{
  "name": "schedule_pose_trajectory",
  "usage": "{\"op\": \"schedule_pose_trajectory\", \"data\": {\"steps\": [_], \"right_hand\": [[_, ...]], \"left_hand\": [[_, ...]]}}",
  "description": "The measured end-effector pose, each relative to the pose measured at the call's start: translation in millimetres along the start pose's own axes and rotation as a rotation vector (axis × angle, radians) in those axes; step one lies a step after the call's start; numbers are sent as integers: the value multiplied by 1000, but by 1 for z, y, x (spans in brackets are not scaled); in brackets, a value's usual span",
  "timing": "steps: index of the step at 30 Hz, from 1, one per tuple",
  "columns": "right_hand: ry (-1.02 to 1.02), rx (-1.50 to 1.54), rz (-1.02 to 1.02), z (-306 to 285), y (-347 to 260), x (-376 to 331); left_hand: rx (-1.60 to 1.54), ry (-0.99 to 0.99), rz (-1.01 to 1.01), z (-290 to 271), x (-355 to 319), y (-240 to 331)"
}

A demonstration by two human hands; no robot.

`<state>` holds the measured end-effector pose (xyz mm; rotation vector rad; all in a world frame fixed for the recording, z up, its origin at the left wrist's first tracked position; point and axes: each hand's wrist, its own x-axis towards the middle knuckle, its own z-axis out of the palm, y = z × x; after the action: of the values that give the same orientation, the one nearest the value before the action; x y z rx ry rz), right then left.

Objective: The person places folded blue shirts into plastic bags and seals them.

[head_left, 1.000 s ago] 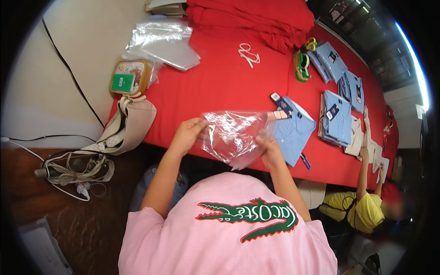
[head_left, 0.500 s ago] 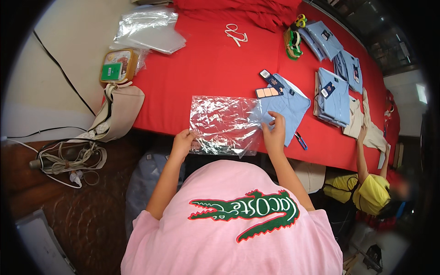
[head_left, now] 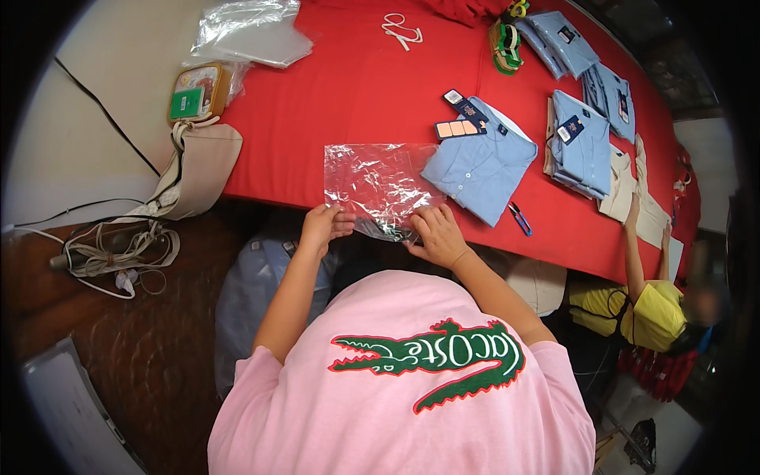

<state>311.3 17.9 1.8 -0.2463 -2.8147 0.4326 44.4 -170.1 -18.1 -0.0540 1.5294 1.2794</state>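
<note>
A clear plastic bag (head_left: pixel 378 184) lies flat on the red table (head_left: pixel 332 103) at its near edge. My left hand (head_left: pixel 323 226) pinches the bag's near left corner. My right hand (head_left: pixel 437 235) presses on the bag's near right edge, fingers spread. Just right of the bag sits a folded light blue shirt (head_left: pixel 481 165) with tags on its collar. I wear a pink shirt with a green crocodile print.
More folded blue shirts (head_left: pixel 582 142) lie to the right. A stack of clear bags (head_left: pixel 249 32) and a yellow tin (head_left: pixel 198 91) sit far left. Small scissors (head_left: pixel 520 218) lie near the edge. A person in yellow (head_left: pixel 641 305) reaches onto the table at right. Cables (head_left: pixel 111 253) lie on the floor.
The bag was held up crumpled in both hands a second ago; now it is spread flat on the table edge, and my hands have dropped to its near edge.
</note>
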Motion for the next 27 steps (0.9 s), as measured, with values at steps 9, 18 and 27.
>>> {"op": "schedule_pose_trajectory", "data": {"steps": [9,18,27], "right_hand": [[238,354,284,-47,-14,12],[203,228,330,-43,-13,17],[-49,-41,85,5,4,15]], "left_hand": [[-24,118,137,8,-16,-2],[117,185,379,11,7,-11],[93,180,313,12,9,4]]}}
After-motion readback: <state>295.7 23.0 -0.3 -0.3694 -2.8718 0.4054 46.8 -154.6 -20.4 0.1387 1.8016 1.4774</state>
